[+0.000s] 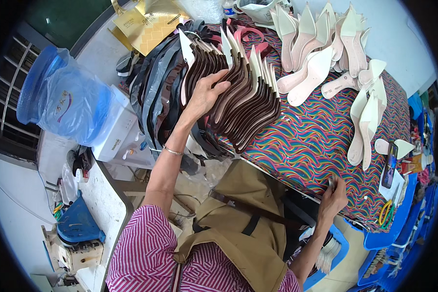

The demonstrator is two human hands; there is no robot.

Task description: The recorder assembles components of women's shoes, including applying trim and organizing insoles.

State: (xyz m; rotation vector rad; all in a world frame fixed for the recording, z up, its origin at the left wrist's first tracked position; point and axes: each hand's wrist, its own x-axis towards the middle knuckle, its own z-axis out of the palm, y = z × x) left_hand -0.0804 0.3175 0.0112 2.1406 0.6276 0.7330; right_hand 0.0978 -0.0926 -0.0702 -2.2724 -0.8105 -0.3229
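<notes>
My left hand [207, 95] lies over a fanned row of dark brown shoe pieces with pale, pointed ends [250, 109], thumb and forefinger stretched out and apart. Its other fingers are partly hidden. By the table's near edge, my right hand [333, 197] is curled closed, with a small dark, shiny bit at its fingertips that is too small to name. Pale insoles with white pointed toes [309, 75] lie loose to the right of the brown row. More of them stand bunched at the back [350, 39], and others lie farther right [362, 129].
A colourful wavy-patterned cloth [301, 141] covers the table. Dark straps [155, 82] hang over its left end. At the right lie a phone [390, 165] and yellow-handled scissors [385, 214], near blue bins [394, 236]. A blue water jug [68, 92] stands left; a gold bag [148, 29] behind.
</notes>
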